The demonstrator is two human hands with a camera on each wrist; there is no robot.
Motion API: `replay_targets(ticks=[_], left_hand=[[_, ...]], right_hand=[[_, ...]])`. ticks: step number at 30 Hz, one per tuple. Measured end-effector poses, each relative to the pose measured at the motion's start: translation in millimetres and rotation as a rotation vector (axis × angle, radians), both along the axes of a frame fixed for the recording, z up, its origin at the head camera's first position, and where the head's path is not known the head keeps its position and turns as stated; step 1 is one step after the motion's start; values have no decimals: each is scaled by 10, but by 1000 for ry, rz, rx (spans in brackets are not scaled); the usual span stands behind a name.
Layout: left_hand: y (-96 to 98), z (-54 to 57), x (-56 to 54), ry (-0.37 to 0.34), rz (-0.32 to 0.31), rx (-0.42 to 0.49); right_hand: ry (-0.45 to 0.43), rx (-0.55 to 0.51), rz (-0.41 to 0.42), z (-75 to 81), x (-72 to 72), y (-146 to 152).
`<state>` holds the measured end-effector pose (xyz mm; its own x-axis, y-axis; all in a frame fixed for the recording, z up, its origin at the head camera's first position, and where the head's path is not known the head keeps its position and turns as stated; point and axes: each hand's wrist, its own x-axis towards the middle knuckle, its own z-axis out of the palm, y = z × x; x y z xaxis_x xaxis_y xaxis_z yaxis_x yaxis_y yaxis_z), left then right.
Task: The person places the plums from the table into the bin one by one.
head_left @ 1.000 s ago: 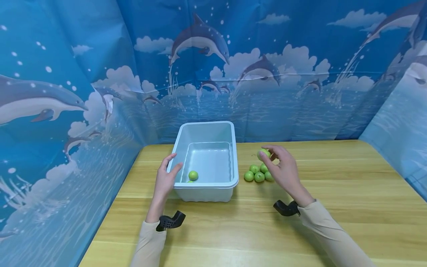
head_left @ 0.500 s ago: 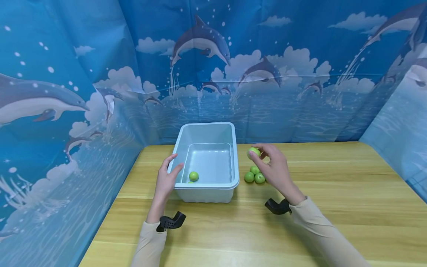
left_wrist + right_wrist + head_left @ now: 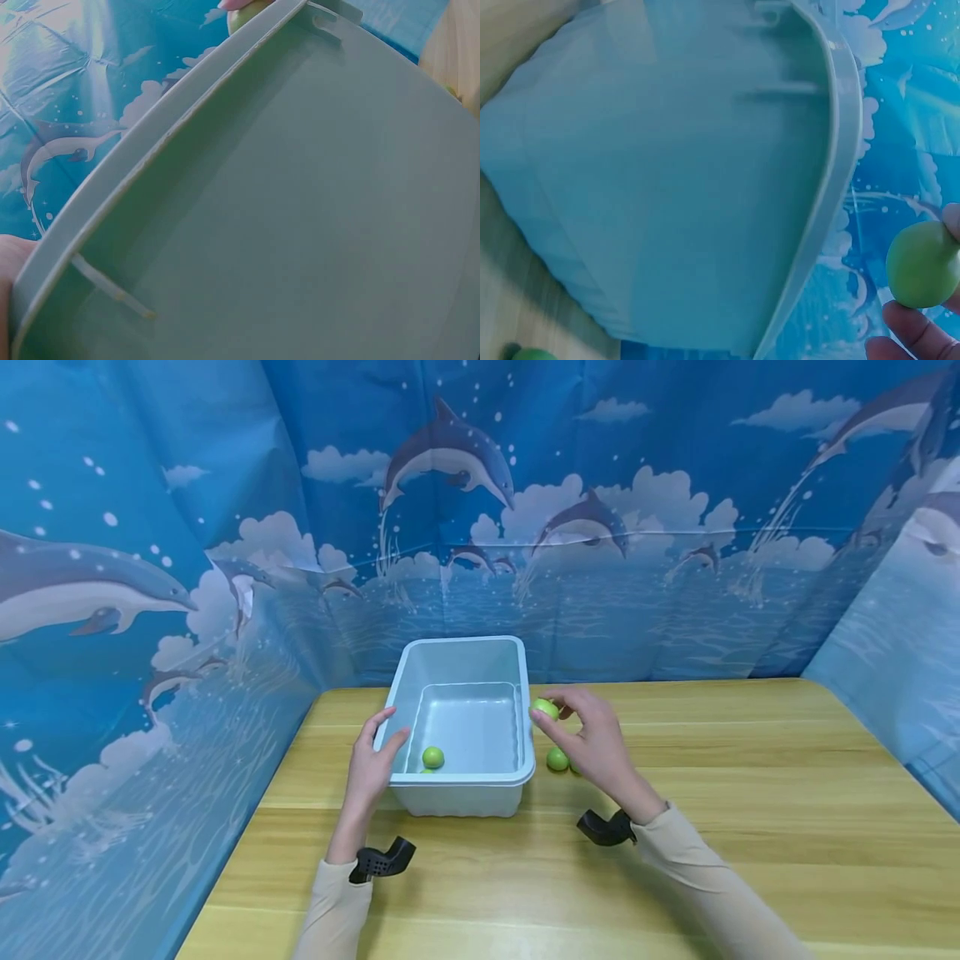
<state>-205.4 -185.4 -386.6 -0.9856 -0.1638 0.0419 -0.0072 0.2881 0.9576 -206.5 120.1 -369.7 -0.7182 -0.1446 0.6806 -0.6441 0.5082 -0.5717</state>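
Observation:
A pale blue plastic bin [image 3: 459,799] stands on the table. At its front left corner, my left hand [image 3: 369,764] holds the rim between thumb and fingers; the left wrist view shows part of that hand [image 3: 9,274] at the rim. My right hand [image 3: 596,743] pinches a small round green fruit [image 3: 545,708] with thumb and fingertips, just right of the bin's right rim. In the right wrist view this green fruit [image 3: 922,266] is beside the rim. Inside the bin lies another green fruit [image 3: 432,757], with one more partly hidden by the front wall.
Beneath my right hand, a green fruit [image 3: 557,759] sits on the wooden table [image 3: 480,885], with another partly covered by the hand. A blue dolphin-print curtain [image 3: 600,610] hangs behind the table and along its sides.
My right hand has moved left with the fruit, from above the loose fruits to the bin's right rim. My left hand stays at the bin.

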Motion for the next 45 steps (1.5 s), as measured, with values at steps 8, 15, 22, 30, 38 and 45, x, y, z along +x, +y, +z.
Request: replay_targets(ticks=[8, 15, 22, 30, 38, 45], left_hand=[[17, 0, -2, -4, 3, -4], [7, 9, 3, -15, 5, -7], [3, 2, -3, -16, 0, -9], [2, -6, -3, -13, 3, -13], [-17, -23, 4, -4, -4, -18], [-7, -11, 0, 4, -3, -12]], right_hand=[[47, 0, 58, -11, -1, -132], [76, 33, 115, 5, -3, -233], [71, 92, 138, 14, 36, -325], [66, 119, 136, -22, 56, -376], [73, 120, 141, -56, 61, -401], [51, 125, 126, -62, 65, -396]])
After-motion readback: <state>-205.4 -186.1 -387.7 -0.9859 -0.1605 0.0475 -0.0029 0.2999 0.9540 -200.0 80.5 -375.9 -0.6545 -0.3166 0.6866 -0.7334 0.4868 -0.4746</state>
